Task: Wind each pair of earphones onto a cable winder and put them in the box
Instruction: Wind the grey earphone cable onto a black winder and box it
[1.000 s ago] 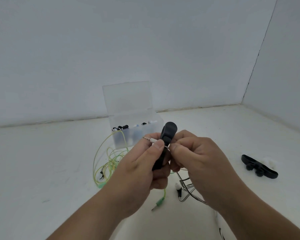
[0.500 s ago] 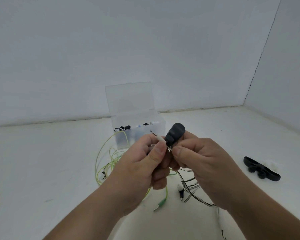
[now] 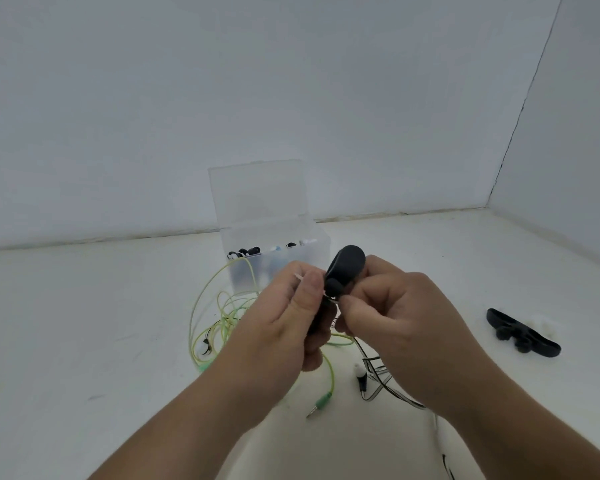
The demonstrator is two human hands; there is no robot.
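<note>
A black cable winder (image 3: 344, 271) is gripped in the curled fingers of the left hand (image 3: 284, 327), just in front of the open clear box (image 3: 314, 252). An earphone cable (image 3: 369, 360) is pinched against it by the right hand (image 3: 402, 327). Green earphones (image 3: 219, 308) are seen tangled beside the box.

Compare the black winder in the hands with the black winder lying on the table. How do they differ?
The held winder is raised, gripped by the left hand and the right hand; the table winder lies untouched on the table. The held winder stands nearly upright; the table winder lies flat. A thin cable is pinched against the held winder; the table winder shows none. Both are black, with round knobs.
</note>
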